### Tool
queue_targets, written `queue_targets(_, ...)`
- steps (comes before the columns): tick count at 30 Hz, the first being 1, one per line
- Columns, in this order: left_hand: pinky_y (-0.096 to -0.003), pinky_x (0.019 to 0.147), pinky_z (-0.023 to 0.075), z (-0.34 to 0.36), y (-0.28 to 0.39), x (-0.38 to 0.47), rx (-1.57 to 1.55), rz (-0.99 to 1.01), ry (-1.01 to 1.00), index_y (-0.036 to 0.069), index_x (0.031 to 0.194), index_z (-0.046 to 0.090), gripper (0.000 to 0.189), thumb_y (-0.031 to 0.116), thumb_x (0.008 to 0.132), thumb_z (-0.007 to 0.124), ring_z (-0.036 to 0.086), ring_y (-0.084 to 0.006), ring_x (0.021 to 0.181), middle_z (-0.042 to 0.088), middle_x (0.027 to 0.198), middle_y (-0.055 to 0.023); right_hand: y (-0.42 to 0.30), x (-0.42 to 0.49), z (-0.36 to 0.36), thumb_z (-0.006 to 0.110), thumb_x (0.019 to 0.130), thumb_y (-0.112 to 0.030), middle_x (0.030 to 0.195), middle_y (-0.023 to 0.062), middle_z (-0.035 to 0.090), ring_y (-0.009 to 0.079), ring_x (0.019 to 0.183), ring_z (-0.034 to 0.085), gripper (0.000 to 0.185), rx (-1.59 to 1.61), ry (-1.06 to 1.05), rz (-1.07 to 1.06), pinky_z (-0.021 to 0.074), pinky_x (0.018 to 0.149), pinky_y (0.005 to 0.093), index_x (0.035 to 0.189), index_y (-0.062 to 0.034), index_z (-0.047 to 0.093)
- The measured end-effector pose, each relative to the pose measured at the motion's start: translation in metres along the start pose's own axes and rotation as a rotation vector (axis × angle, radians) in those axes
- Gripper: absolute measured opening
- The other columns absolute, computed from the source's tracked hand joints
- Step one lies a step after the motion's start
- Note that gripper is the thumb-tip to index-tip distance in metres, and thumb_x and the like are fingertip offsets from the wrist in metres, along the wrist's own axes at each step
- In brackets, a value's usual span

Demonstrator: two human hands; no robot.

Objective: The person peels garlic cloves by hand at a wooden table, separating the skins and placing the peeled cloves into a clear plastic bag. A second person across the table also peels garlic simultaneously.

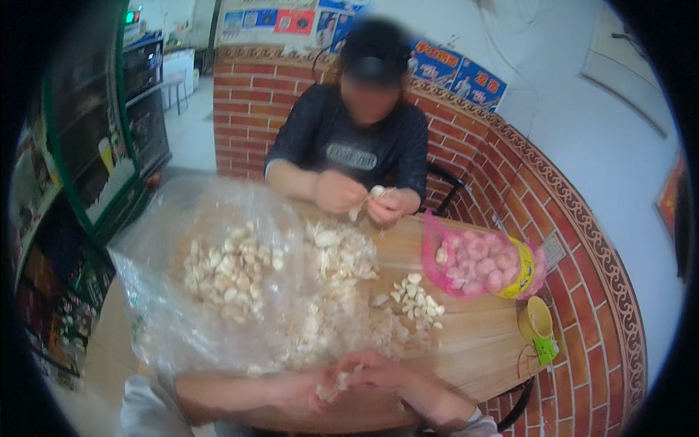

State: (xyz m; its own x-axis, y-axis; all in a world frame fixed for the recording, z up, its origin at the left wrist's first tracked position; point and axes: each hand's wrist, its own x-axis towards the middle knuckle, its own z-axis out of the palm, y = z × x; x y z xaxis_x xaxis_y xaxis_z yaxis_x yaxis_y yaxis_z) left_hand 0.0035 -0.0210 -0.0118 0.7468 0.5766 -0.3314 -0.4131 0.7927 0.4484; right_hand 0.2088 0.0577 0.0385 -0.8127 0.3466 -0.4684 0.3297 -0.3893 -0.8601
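Low in the picture, my left hand [311, 389] and my right hand [377, 372] meet over the near table edge, both somewhat blurred. Between their fingers is a piece of garlic [342, 381] with papery skin on it; the fingers of both hands pinch it. Just beyond lie loose garlic skins [341, 306], strewn down the middle of the table. A small heap of peeled garlic cloves [418, 300] lies beyond my right hand. Past my left forearm spreads a large clear plastic bag [164, 306] with many garlic cloves [235, 273] on or inside it; I cannot tell which.
Across the wooden table [480, 349] sits a person [349, 142] holding garlic in both hands. A pink net bag [486, 262] of garlic bulbs lies at right. Near the brick-patterned wall [590, 322] stand a yellow cup [535, 319] and a green packet [545, 349].
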Motion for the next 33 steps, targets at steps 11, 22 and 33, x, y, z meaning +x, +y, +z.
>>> queue_targets(11,-0.0439,0.092,0.0513,-0.009,-0.014,0.006,0.078,0.231,0.014,0.004,0.130,0.042,0.031,0.019,0.106,0.029,0.057,-0.0287,0.114,0.052,0.127,-0.0177,0.009,-0.003,0.017,0.059,0.095,-0.030,0.073,0.0080,0.061,0.0193,0.064,0.061,0.027,-0.551,0.414,-0.420,0.0477,0.058,0.0333,0.085,-0.0045,0.059)
queue_targets(22,-0.0388,0.084,0.0513,0.006,-0.003,0.000,0.006,0.161,0.032,0.000,0.123,0.040,0.030,0.020,0.102,0.034,0.063,-0.0262,0.094,0.061,0.104,-0.0188,0.004,-0.001,0.017,0.067,0.087,-0.029,0.066,0.0091,0.050,0.0306,0.060,0.055,0.032,-0.945,0.470,-0.527,0.0441,0.054,0.0401,0.072,-0.0063,0.050)
queue_targets(33,-0.0282,0.073,0.0489,0.013,0.002,-0.001,0.415,0.331,0.011,0.003,0.106,0.043,0.013,0.015,0.102,0.040,0.056,-0.0124,0.082,0.053,0.090,-0.0050,0.006,0.007,0.020,0.068,0.085,-0.020,0.064,0.0096,0.049,0.0295,0.057,0.053,0.028,-0.851,0.469,-0.507,0.0404,0.051,0.0403,0.069,-0.0055,0.051)
